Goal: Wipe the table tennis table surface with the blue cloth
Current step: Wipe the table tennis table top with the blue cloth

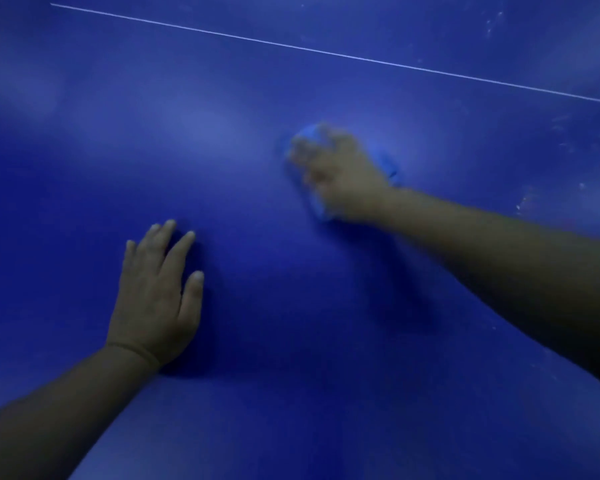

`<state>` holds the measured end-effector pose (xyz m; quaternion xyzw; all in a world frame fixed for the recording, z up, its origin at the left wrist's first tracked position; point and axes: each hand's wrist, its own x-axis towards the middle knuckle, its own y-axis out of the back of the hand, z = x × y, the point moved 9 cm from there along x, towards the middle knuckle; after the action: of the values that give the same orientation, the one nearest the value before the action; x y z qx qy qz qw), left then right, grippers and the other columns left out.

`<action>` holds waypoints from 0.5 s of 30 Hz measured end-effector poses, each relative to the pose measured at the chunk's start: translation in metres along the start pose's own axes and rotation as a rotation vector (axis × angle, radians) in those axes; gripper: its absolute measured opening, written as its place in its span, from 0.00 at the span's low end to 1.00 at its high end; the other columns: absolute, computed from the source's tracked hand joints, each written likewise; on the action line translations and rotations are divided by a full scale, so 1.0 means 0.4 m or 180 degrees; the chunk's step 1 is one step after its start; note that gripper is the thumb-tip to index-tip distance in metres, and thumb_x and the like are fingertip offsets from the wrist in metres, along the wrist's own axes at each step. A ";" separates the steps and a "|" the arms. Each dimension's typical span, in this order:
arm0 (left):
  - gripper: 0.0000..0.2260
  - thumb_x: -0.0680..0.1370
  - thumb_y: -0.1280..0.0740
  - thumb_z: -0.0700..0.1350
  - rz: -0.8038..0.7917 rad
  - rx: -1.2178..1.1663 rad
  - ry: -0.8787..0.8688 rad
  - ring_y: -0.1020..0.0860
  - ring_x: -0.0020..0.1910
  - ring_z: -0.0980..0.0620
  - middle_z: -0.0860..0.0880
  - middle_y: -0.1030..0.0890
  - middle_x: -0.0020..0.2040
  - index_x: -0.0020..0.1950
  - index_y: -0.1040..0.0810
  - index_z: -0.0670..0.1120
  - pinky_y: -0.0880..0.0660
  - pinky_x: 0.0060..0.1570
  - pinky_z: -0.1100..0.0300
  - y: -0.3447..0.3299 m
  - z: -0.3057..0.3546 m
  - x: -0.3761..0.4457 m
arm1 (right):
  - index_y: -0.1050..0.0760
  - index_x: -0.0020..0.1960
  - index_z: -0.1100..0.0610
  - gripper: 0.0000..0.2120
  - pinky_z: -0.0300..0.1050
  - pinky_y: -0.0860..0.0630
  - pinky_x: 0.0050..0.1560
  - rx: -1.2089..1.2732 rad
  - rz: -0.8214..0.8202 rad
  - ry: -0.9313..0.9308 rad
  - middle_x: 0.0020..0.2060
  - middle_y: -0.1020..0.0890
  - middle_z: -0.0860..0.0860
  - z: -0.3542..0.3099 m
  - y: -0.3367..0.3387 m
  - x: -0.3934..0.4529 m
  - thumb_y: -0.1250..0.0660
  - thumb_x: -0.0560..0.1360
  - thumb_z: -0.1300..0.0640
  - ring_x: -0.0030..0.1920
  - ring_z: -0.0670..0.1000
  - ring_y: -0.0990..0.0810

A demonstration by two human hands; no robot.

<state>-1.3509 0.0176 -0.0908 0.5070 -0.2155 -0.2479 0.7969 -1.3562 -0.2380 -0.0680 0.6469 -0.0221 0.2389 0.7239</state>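
The dark blue table tennis table surface (264, 98) fills the whole view. My right hand (340, 171) presses down on a light blue cloth (317, 206) near the middle of the table; the hand is motion-blurred and the cloth shows only at its edges around the fingers and palm. My left hand (156, 292) lies flat on the table at the lower left, palm down, fingers spread, holding nothing.
A thin white line (326, 53) runs across the table from upper left to right. Pale smudges and white specks (523, 202) mark the surface at the right side and upper right.
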 end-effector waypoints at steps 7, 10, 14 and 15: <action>0.24 0.81 0.46 0.52 -0.0231 0.0240 -0.0689 0.38 0.76 0.36 0.40 0.32 0.75 0.72 0.26 0.43 0.47 0.74 0.36 -0.028 0.056 -0.011 | 0.29 0.73 0.53 0.26 0.56 0.48 0.74 0.0490 -0.1019 0.1160 0.73 0.30 0.53 -0.200 0.114 -0.338 0.43 0.77 0.49 0.75 0.61 0.39; 0.24 0.81 0.46 0.53 -0.0284 0.0265 -0.0742 0.37 0.76 0.37 0.41 0.30 0.75 0.71 0.25 0.43 0.46 0.75 0.37 -0.031 0.061 -0.015 | 0.25 0.63 0.65 0.18 0.59 0.36 0.66 -0.0852 -0.0879 -0.0585 0.64 0.24 0.63 0.224 0.095 -0.366 0.47 0.81 0.57 0.64 0.65 0.28; 0.24 0.81 0.45 0.52 -0.0291 0.0239 -0.0758 0.36 0.75 0.36 0.40 0.29 0.74 0.71 0.24 0.42 0.44 0.74 0.37 -0.034 0.061 -0.009 | 0.27 0.66 0.67 0.24 0.64 0.37 0.69 -0.0827 -0.1043 -0.1774 0.65 0.22 0.63 0.355 0.108 -0.469 0.55 0.86 0.53 0.65 0.66 0.24; 0.24 0.81 0.46 0.52 -0.0297 0.0240 -0.0754 0.36 0.75 0.36 0.40 0.29 0.74 0.71 0.24 0.42 0.44 0.74 0.38 -0.036 0.061 -0.008 | 0.26 0.64 0.67 0.19 0.64 0.38 0.69 -0.0750 -0.0750 -0.1606 0.63 0.22 0.63 0.267 0.115 -0.454 0.50 0.85 0.57 0.64 0.66 0.23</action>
<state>-1.3705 -0.0026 -0.0948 0.5132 -0.2935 -0.3346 0.7339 -1.5046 -0.3947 -0.0702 0.5955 -0.1536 -0.0193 0.7883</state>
